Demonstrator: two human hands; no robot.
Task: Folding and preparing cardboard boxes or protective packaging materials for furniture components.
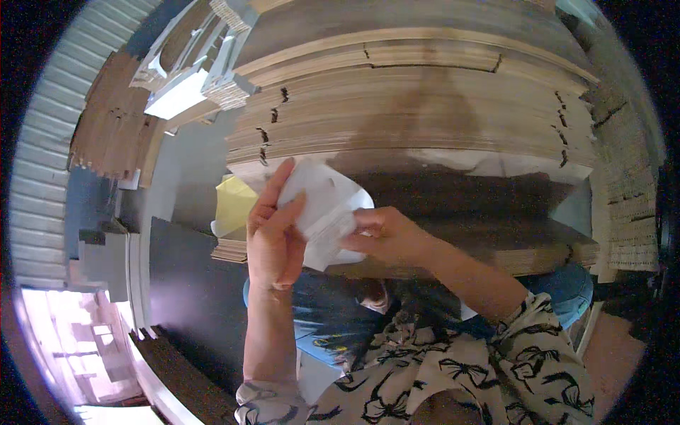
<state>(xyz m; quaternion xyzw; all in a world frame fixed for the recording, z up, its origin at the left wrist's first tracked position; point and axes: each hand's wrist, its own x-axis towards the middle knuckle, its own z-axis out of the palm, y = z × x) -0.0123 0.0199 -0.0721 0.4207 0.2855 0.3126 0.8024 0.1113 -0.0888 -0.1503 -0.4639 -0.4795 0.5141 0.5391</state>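
Note:
A white folded sheet (319,195), thin and partly see-through toward its lower edge, is held up between my hands; whether it is paper or plastic I cannot tell. My left hand (273,230) grips its left side, with the thumb on the front and the index finger stretched along the edge. At the lower right edge my right hand (386,232) pinches it between thumb and fingers. Behind the sheet lies a large stack of flat brown cardboard (425,106), with dark marks along its layered edges. The near part of this stack is in shadow.
A yellow sheet (235,205) lies left of my left hand. More cardboard stands at the right (630,205) and the far left (117,120). White cut panels (191,92) are piled at the upper left. My knees are under the stack's near edge.

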